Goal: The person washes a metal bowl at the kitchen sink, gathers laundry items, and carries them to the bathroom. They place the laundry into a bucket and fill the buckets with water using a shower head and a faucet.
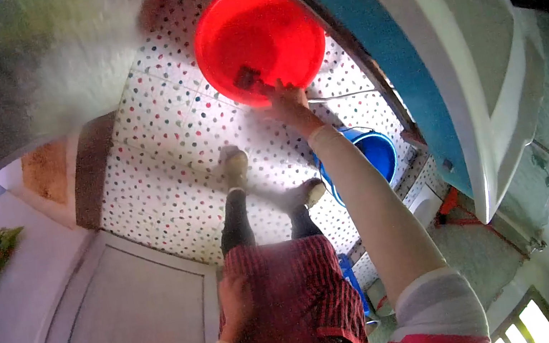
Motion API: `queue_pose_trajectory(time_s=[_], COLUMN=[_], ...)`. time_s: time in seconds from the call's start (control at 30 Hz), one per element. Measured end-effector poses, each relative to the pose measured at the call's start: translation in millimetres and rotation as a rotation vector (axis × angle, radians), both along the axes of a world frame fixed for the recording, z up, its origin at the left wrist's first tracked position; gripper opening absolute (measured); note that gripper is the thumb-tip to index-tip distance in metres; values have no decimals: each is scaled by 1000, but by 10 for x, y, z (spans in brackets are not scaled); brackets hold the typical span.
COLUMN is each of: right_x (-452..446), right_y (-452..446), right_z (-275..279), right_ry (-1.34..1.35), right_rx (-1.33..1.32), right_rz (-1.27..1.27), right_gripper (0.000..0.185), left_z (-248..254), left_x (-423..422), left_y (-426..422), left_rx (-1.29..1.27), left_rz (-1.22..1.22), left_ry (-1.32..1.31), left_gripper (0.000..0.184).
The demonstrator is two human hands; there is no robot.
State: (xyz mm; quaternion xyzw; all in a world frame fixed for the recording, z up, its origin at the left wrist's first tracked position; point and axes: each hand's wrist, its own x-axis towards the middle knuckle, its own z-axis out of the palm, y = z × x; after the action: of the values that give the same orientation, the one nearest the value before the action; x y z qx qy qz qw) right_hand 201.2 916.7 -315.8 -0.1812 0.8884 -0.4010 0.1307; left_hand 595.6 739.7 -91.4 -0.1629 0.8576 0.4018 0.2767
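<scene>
My right hand (288,104) reaches forward to the near rim of a red plastic basin (297,44) on the floor. Its fingers are closed round the handle of what looks like a brush (248,76), whose dark, blocky head is inside the basin. A thin pale rod (342,96) sticks out to the right of that hand; I cannot tell whether it belongs to the brush. My left hand (236,298) is low against the red-and-black striped apron (282,279), its fingers blurred and mostly hidden.
A blue bucket (379,154) stands below my right forearm. The floor (158,169) has dark and red spots. A large pale and teal curved body (409,62) rises on the right. At lower left is a panelled door (132,319). My feet stand between door and basin.
</scene>
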Motion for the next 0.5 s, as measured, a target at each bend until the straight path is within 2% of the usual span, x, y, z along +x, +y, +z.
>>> queue_pose_trajectory(time_s=[0.07,0.1,0.2,0.3,0.4,0.43,0.5], right_x=[138,217,98,120,373,484,853], right_y=[-52,-83,-110,-103,164,276,571], right_z=[-1041,-1316,-777,-223,-2,-10,-95], right_ry=[-31,-47,-69,238,122,6,259], right_rx=[315,418,575,974,866,769,679], right_rz=[-54,-55,90,451,576,537,562], right_gripper=[23,22,23,21,20,20,18], left_z=[39,13,19,98,112,26,7], left_x=[-107,-81,-85,-225,-209,-101,-87], left_y=[-16,-29,-44,-64,-58,-80,-68], left_rx=[-51,-37,6,-1,28,34,19], left_rz=[44,75,128,117,143,120,119], left_ry=[90,98,64,-33,-1,23,-9], left_gripper=[18,18,18,17,19,21,22])
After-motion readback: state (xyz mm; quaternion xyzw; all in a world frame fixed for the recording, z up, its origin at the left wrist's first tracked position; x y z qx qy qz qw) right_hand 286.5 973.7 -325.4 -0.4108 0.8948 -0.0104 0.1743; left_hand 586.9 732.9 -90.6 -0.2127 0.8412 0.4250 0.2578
